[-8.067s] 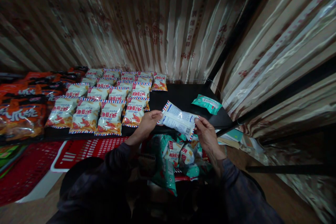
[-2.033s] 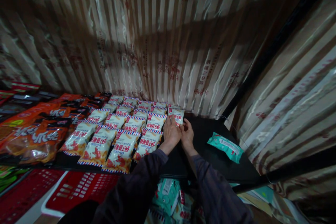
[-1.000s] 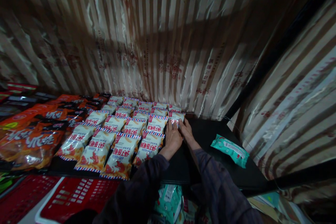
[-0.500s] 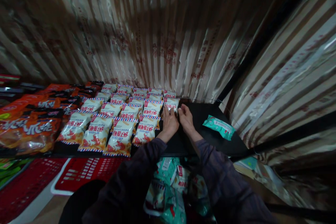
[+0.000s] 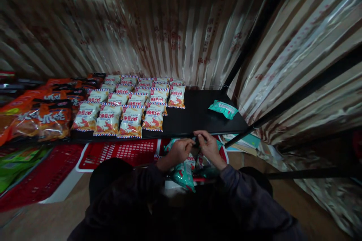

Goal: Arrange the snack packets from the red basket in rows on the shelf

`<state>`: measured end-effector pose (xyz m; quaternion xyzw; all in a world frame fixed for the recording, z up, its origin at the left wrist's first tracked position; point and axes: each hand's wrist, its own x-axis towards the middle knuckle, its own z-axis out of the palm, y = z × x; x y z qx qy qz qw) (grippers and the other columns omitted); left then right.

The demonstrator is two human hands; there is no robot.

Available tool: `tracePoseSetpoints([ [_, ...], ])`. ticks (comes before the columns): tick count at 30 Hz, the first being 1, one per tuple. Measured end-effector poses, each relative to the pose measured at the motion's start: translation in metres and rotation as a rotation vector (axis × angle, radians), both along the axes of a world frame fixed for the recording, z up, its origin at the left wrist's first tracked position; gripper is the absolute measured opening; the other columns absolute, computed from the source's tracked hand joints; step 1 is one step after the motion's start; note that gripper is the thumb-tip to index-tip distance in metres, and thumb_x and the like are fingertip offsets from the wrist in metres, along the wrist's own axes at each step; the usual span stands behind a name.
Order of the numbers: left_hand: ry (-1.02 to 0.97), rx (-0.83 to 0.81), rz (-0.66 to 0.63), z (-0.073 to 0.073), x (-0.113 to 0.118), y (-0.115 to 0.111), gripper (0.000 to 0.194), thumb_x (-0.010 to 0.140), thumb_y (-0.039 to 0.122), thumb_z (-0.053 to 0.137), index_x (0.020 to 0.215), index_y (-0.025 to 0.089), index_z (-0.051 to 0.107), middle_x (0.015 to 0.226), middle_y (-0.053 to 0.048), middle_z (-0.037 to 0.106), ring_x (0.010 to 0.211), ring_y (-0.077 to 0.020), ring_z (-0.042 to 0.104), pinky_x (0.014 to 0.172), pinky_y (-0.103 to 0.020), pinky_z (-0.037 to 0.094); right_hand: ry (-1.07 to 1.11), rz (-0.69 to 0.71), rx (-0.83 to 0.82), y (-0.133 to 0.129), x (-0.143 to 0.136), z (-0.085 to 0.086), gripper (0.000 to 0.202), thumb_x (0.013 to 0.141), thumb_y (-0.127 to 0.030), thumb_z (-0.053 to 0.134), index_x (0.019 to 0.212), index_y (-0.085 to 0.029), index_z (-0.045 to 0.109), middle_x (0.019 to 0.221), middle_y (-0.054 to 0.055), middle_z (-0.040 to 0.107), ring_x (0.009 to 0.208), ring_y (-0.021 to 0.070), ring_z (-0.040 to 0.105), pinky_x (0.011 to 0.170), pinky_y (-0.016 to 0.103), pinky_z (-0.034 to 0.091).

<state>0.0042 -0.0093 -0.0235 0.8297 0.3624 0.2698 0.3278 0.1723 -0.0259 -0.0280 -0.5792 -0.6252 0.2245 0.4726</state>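
My left hand (image 5: 178, 151) is over the basket of snack bags below the shelf, its fingers curled; whether it holds anything is too small to tell. Beside it on the right, my right hand (image 5: 208, 146) has its fingers bent above the same bags. Beneath both hands lie a teal bag (image 5: 184, 175) and a white-and-red bag (image 5: 190, 161). On the black shelf (image 5: 186, 120), rows of white snack bags (image 5: 130, 119) stretch leftward, with one bag (image 5: 177, 96) at their right end. A lone teal bag (image 5: 223, 109) lies further right.
Orange snack bags (image 5: 55, 120) fill the shelf's left part. Red baskets (image 5: 121, 150) stand below, one with green packets (image 5: 17, 165). A black metal post (image 5: 271, 107) slants at the right, before striped sheeting (image 5: 169, 26).
Both hands have left the white bag at the right end of the rows and come down toward me, over the basket. The view has shifted, showing more of the floor and baskets.
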Motion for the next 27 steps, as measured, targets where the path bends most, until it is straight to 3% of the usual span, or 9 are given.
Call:
tracePoseSetpoints([
  [2,0.128,-0.025,-0.098,-0.019,-0.005,-0.01,0.026,0.085,0.015,0.047,0.102,0.016,0.066,0.102,-0.008,0.071,0.097,-0.02,0.066,0.091,-0.032,0.051,-0.164,0.101,-0.168,-0.007,0.008,-0.016,0.024,0.088,-0.02,0.047,0.091,-0.021,0.07,0.09,0.005,0.074,0.084,0.0192,0.069,0.079,0.033,0.053],
  [5,0.225,-0.064,-0.065,-0.041,-0.009,-0.013,0.03,0.081,0.013,0.05,0.107,0.014,0.065,0.109,-0.012,0.069,0.104,-0.0225,0.063,0.097,-0.036,0.049,-0.387,0.202,-0.27,-0.008,0.014,-0.031,0.027,0.088,-0.016,0.047,0.1,-0.02,0.071,0.1,0.007,0.074,0.094,0.0202,0.068,0.088,0.035,0.05],
  [8,0.239,-0.075,-0.028,-0.051,-0.007,-0.01,0.039,0.079,0.012,0.049,0.116,0.011,0.061,0.117,-0.015,0.065,0.11,-0.024,0.061,0.1,-0.038,0.048,-0.517,0.31,-0.296,-0.007,0.011,-0.033,0.029,0.089,-0.014,0.047,0.108,-0.019,0.069,0.107,0.009,0.073,0.101,0.0201,0.066,0.093,0.034,0.048],
  [12,0.26,-0.09,0.0,-0.058,0.001,-0.002,0.045,0.081,0.013,0.048,0.125,0.011,0.056,0.118,-0.015,0.063,0.11,-0.0253,0.059,0.098,-0.041,0.049,-0.655,0.359,-0.403,-0.006,0.003,-0.03,0.027,0.091,-0.014,0.046,0.107,-0.014,0.068,0.105,0.012,0.07,0.101,0.0207,0.065,0.09,0.03,0.047],
  [17,0.308,-0.127,0.029,-0.065,0.008,0.015,0.044,0.082,0.013,0.048,0.125,0.008,0.055,0.111,-0.015,0.065,0.104,-0.0246,0.061,0.095,-0.04,0.049,-0.727,0.33,-0.5,0.0,-0.005,-0.03,0.031,0.093,-0.019,0.046,0.12,-0.013,0.061,0.115,0.015,0.068,0.106,0.0231,0.064,0.087,0.028,0.046],
  [21,0.324,-0.163,0.022,-0.066,0.008,0.025,0.03,0.082,0.011,0.05,0.109,0.009,0.063,0.103,-0.013,0.068,0.099,-0.0233,0.063,0.091,-0.035,0.049,-0.739,0.316,-0.531,0.004,-0.006,-0.03,0.028,0.095,-0.025,0.046,0.113,-0.016,0.065,0.11,0.013,0.07,0.103,0.0226,0.065,0.086,0.028,0.046],
  [24,0.344,-0.176,0.011,-0.062,0.008,0.025,0.018,0.082,0.011,0.05,0.09,0.011,0.067,0.089,-0.01,0.069,0.09,-0.0219,0.064,0.086,-0.032,0.049,-0.719,0.335,-0.507,0.005,-0.005,-0.03,0.026,0.095,-0.021,0.045,0.105,-0.016,0.069,0.104,0.012,0.071,0.1,0.0217,0.065,0.085,0.028,0.046],
  [27,0.368,-0.167,0.044,-0.057,0.006,0.018,0.016,0.083,0.013,0.051,0.088,0.012,0.066,0.087,-0.01,0.069,0.089,-0.0225,0.065,0.084,-0.031,0.049,-0.677,0.341,-0.453,0.004,-0.003,-0.031,0.025,0.093,-0.017,0.047,0.098,-0.016,0.071,0.097,0.012,0.071,0.095,0.0225,0.066,0.083,0.029,0.046],
])
